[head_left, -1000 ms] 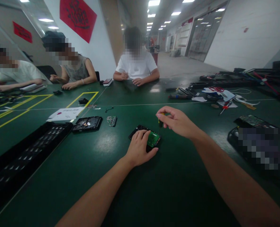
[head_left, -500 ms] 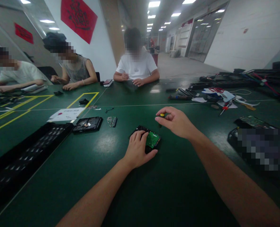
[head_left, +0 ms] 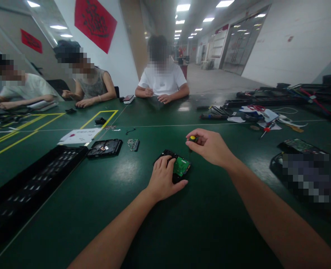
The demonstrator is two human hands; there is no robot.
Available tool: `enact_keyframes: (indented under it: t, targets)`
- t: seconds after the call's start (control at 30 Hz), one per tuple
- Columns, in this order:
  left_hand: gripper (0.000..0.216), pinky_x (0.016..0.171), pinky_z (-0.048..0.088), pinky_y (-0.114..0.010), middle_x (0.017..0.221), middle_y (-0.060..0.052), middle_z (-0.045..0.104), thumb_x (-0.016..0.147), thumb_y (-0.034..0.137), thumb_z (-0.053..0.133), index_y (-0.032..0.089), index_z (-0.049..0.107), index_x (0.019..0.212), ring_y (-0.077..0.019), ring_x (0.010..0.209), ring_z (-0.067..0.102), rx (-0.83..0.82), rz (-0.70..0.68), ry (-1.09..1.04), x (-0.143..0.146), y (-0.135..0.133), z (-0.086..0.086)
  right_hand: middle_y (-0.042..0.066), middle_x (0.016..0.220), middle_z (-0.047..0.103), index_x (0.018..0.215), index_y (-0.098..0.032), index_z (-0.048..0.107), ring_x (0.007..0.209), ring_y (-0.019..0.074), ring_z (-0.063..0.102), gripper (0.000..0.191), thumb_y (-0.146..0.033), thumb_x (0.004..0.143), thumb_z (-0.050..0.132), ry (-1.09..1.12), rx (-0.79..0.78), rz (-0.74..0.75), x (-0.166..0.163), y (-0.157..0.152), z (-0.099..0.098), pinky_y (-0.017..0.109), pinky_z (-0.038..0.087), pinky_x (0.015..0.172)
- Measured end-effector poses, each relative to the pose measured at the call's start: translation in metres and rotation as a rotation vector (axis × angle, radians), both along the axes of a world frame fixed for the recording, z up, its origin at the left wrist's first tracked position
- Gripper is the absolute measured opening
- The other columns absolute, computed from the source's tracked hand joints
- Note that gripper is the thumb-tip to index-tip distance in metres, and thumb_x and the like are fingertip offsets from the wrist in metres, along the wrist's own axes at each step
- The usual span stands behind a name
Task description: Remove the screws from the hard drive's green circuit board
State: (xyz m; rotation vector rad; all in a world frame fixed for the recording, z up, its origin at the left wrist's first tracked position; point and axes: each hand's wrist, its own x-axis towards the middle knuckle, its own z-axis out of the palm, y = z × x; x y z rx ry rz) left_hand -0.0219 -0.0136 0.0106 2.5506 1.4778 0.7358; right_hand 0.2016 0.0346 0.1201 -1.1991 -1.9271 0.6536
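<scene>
In the head view a hard drive [head_left: 182,166] with a green circuit board lies on the dark green table. My left hand [head_left: 164,178] lies over its left part, fingers on top and thumb along the near edge, gripping it. My right hand [head_left: 208,145] is closed around a small screwdriver [head_left: 192,138] with a yellow-capped handle. The screwdriver stands upright, its thin shaft pointing down at the far right corner of the drive. Whether the tip sits in a screw is too small to tell.
Left of the drive lie a small loose circuit board [head_left: 133,144], another hard drive [head_left: 105,148] and a long black tray [head_left: 38,179]. A red-and-clear screwdriver [head_left: 267,129], cables [head_left: 219,111] and a black device [head_left: 277,160] are at right. Three people sit across the table.
The view has shifted very slightly. My right fingers have turned a little around the screwdriver handle, showing more of the yellow cap. The left hand and the drive stay together.
</scene>
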Motion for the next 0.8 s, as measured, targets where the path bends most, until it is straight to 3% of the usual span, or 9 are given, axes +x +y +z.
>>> enact_keyframes:
  t: [0.37, 0.63, 0.8]
  targets:
    - [0.083, 0.118, 0.035, -0.058, 0.142, -0.017, 0.049, 0.079, 0.065, 0.074, 0.019, 0.047, 0.142, -0.0390, 0.138, 0.043, 0.007, 0.001, -0.040, 0.000, 0.001, -0.001, 0.004, 0.093, 0.071, 0.109, -0.026, 0.071, 0.077, 0.0197, 0.066, 0.029, -0.048, 0.090, 0.069, 0.121, 0.013, 0.018, -0.022, 0.001, -0.020, 0.035, 0.055, 0.071]
    - [0.079, 0.117, 0.035, -0.059, 0.142, -0.016, 0.048, 0.080, 0.065, 0.073, 0.021, 0.047, 0.140, -0.0394, 0.138, 0.042, 0.009, -0.002, -0.037, 0.000, 0.001, -0.002, 0.003, 0.089, 0.070, 0.109, -0.026, 0.071, 0.072, 0.0183, 0.064, 0.029, -0.048, 0.091, 0.068, 0.117, 0.011, 0.020, -0.022, 0.002, -0.023, 0.033, 0.053, 0.066]
    - [0.079, 0.117, 0.034, -0.060, 0.143, -0.016, 0.048, 0.080, 0.065, 0.073, 0.022, 0.046, 0.141, -0.0402, 0.138, 0.042, 0.007, -0.004, -0.031, 0.000, 0.001, -0.002, 0.003, 0.094, 0.071, 0.109, -0.027, 0.071, 0.077, 0.0194, 0.066, 0.027, -0.047, 0.091, 0.068, 0.130, 0.012, 0.040, -0.022, 0.001, -0.024, 0.035, 0.054, 0.072]
